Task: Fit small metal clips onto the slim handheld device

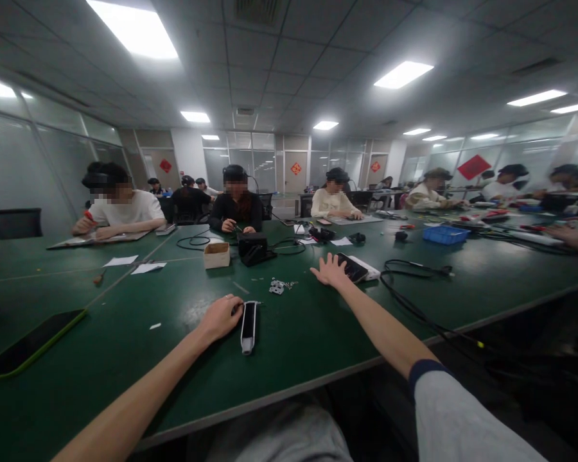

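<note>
My left hand (223,317) rests on the green table with its fingers curled, right beside a narrow grey-white casing (248,328) with a dark inside. The fingertips are at the casing's upper left edge; what they hold, if anything, is hidden. My right hand (331,272) is stretched out with fingers spread, palm down, at the left side of a black phone-like slab (354,269). A white block (368,268) lies against that slab. Between my hands sit small grey metal parts (277,287) with several tiny bits beside them.
A cardboard box (216,255) and a black device (253,249) stand beyond my hands. Black cables (404,289) run along the right. A blue tray (445,235) is farther right, and a green-edged tablet (29,343) lies at left. Several people sit around the table.
</note>
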Motion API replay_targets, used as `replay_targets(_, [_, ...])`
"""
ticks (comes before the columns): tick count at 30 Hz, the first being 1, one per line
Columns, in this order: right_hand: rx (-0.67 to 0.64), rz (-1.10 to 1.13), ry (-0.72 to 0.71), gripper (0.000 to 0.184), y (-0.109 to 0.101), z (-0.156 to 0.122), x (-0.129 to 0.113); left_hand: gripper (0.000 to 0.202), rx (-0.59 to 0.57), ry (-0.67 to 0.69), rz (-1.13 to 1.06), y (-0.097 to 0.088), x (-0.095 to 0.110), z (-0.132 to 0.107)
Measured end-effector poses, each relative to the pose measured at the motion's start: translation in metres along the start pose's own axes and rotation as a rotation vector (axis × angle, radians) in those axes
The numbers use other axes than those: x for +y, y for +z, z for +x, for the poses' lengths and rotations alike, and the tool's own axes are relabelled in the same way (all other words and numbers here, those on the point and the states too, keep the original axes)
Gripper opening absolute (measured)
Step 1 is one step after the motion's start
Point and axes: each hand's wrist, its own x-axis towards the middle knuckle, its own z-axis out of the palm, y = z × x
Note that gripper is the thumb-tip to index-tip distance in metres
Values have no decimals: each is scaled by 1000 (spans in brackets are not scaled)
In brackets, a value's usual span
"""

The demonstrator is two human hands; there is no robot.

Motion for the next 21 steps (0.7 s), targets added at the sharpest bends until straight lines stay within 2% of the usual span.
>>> replay_targets(6, [-3,-29,74,75,-4,-7,-7,27,1,-5,-5,-1,0,0])
replay_targets(13, [-12,-17,113,73,-3,-7,-4,27,-8,-17,5,-3,4,-1])
replay_targets(17, [-54,-9,124,73,-3,-6,-1,27,-12,-33,0,-4,5,-2])
replay_targets(21, [-37,-29,87,74,-4,-8,-2,27,-11,-30,-7,-5,5,-2])
